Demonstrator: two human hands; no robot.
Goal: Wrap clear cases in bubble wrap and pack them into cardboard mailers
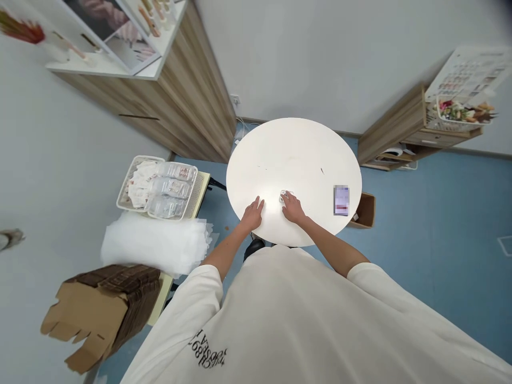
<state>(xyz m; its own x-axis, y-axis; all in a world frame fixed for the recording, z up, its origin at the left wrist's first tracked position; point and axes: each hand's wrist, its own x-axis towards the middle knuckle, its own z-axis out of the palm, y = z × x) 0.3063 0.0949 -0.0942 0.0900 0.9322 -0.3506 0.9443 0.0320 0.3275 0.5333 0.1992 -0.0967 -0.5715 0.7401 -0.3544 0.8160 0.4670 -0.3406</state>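
Observation:
On the near part of a round white table (294, 144) rests my left hand (252, 215), its fingers stretched out and apart with nothing in them. To its right, my right hand (293, 209) has its fingertips closed over a small clear-and-white item (282, 196) lying on the tabletop. The fingers partly cover this item, and its exact kind is too small to make out. A phone (341, 200) with a lit, blurred screen lies farther right, near the table's edge, apart from both hands.
Left of the table, a side table carries white baskets (172, 189) of clear packs, a stack of white sheets (156, 242) and folded cardboard boxes (100, 314). Wooden cabinets (192, 90) stand behind on the left. An open carton (365, 210) sits on the floor at right.

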